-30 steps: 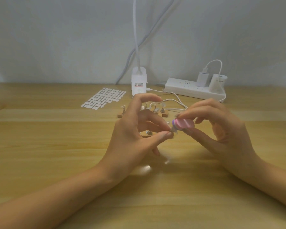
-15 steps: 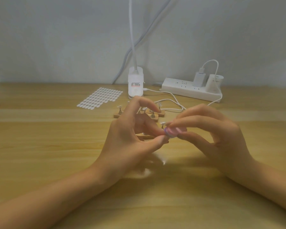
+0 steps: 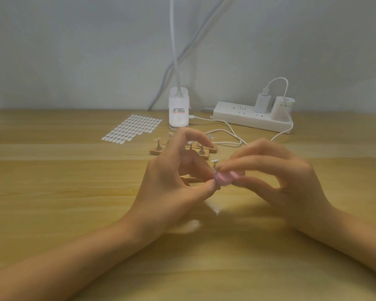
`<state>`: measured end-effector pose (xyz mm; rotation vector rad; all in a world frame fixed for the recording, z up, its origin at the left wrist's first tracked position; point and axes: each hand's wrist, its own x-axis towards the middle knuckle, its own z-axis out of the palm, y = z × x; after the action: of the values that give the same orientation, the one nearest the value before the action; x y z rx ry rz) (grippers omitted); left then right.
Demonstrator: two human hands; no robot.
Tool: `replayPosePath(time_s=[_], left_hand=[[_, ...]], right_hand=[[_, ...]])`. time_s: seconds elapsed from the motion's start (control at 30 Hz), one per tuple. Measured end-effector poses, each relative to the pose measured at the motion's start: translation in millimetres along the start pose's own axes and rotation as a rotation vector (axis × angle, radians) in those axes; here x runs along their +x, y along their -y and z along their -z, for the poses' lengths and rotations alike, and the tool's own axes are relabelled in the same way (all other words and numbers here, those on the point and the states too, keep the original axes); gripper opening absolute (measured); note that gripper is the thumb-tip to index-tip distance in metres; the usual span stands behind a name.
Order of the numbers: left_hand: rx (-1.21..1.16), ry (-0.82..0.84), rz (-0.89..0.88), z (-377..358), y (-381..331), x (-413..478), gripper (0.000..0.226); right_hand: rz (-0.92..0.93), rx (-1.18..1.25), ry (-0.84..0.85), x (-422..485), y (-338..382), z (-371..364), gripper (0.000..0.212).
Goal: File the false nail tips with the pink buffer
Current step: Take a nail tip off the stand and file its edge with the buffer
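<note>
My right hand [image 3: 287, 181] pinches the pink buffer [image 3: 226, 178] above the tabletop [image 3: 74, 192] at mid-frame. Its end meets my left hand [image 3: 174, 183], where thumb and finger pinch a small piece [image 3: 218, 187] — too blurred to name. Nail tips on wooden stands [image 3: 201, 151] sit just behind.

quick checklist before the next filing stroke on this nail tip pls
1. Right hand holds pink buffer: ok.
2. Left hand pinches nail tip: ok, tip mostly hidden.
3. Buffer touching the tip's edge: cannot tell, blurred.
4. Other tips upright on wooden stands: ok.
5. White cable lies behind both hands, apart from them: ok.
</note>
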<state>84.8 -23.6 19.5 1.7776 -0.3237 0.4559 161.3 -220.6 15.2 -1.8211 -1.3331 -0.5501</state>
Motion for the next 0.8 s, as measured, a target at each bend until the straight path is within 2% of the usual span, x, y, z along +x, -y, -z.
replayPosePath(time_s=[0.07, 0.2, 0.3, 0.4, 0.5, 0.6, 0.7, 0.8], left_hand=[[-0.023, -0.001, 0.006, 0.7, 1.5, -0.2, 0.046], [-0.019, 0.007, -0.008, -0.3, -0.1, -0.4, 0.046], [-0.026, 0.008, 0.012, 0.4, 0.6, -0.6, 0.046], [0.002, 0.017, 0.005, -0.2, -2.1, -1.0, 0.046], [-0.006, 0.018, 0.021, 0.0, -0.9, -1.1, 0.046], [0.008, 0.032, 0.010, -0.5, -2.0, -1.0, 0.045], [-0.007, 0.030, 0.020, -0.3, -1.1, -0.9, 0.045], [-0.006, 0.031, 0.013, 0.0, -1.3, -1.0, 0.046]], right_hand=[[-0.023, -0.018, -0.021, -0.4, 0.8, 0.4, 0.022], [0.060, -0.047, -0.001, -3.0, 4.1, -2.5, 0.021], [0.006, -0.060, -0.036, -3.1, 3.2, -0.9, 0.021], [0.048, -0.045, -0.003, -2.2, 3.8, -2.1, 0.020], [-0.009, -0.036, -0.030, -2.2, 3.4, -1.6, 0.020], [0.043, -0.033, 0.002, -2.2, 4.3, -1.6, 0.022], [-0.005, -0.045, -0.022, -2.8, 5.1, -1.2, 0.022], [0.054, -0.052, 0.003, -3.2, 6.3, -3.1, 0.020]])
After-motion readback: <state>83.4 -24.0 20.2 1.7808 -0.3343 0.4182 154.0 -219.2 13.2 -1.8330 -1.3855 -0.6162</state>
